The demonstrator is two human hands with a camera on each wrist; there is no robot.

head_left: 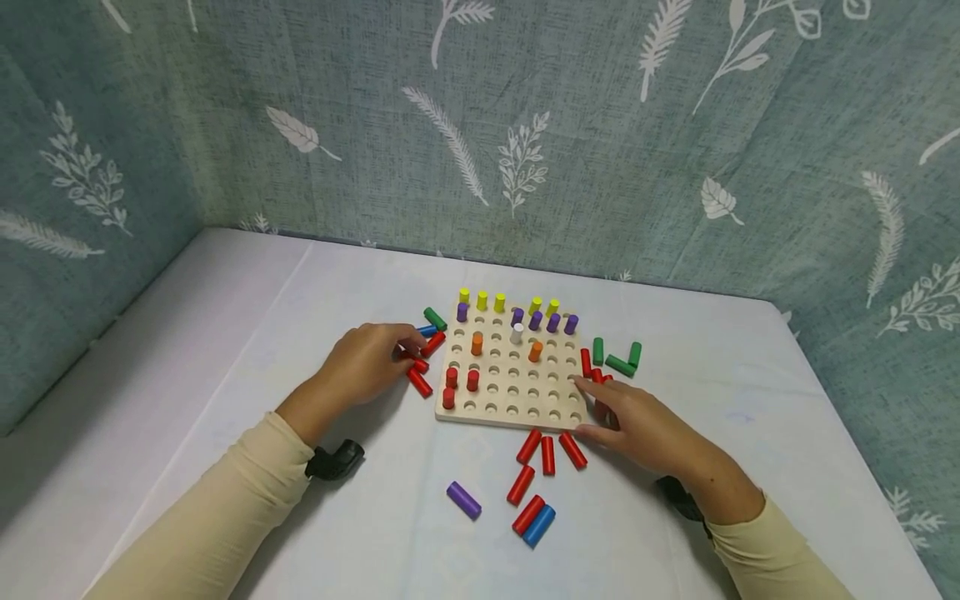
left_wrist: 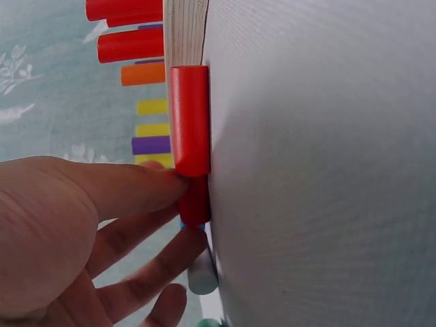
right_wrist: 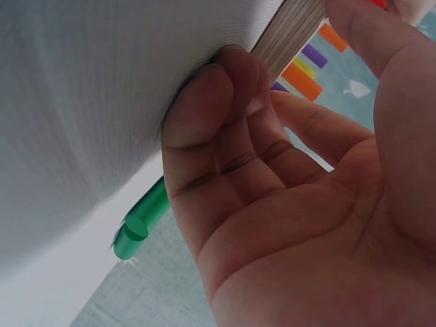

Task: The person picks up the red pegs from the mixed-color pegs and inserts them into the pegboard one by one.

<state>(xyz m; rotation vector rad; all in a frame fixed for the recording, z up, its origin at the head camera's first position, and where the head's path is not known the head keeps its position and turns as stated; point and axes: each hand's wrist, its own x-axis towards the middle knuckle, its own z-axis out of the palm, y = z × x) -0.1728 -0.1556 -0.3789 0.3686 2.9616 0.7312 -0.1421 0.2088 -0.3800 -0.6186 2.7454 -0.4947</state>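
Note:
A pale wooden pegboard [head_left: 480,418] lies on the white-covered table, with upright yellow, purple, orange, red and white pegs in some holes. My left hand [head_left: 367,358] is at the board's left side, above several loose pegs. In the left wrist view its thumb and fingers pinch a red peg [left_wrist: 195,204] lying on the cloth, behind a nearer red peg [left_wrist: 191,119]. My right hand [head_left: 645,421] rests at the board's right front corner. Its index finger reaches over the board's edge, and the thumb touches near the corner. The right wrist view shows its fingers loosely bent, holding nothing.
Loose red pegs [head_left: 547,456], a purple peg [head_left: 463,500] and a blue peg [head_left: 539,526] lie before the board. Green pegs [head_left: 620,365] and several red ones lie to its right. A green peg [head_left: 435,318] lies at the left. Patterned fabric [head_left: 375,167] hangs behind the table.

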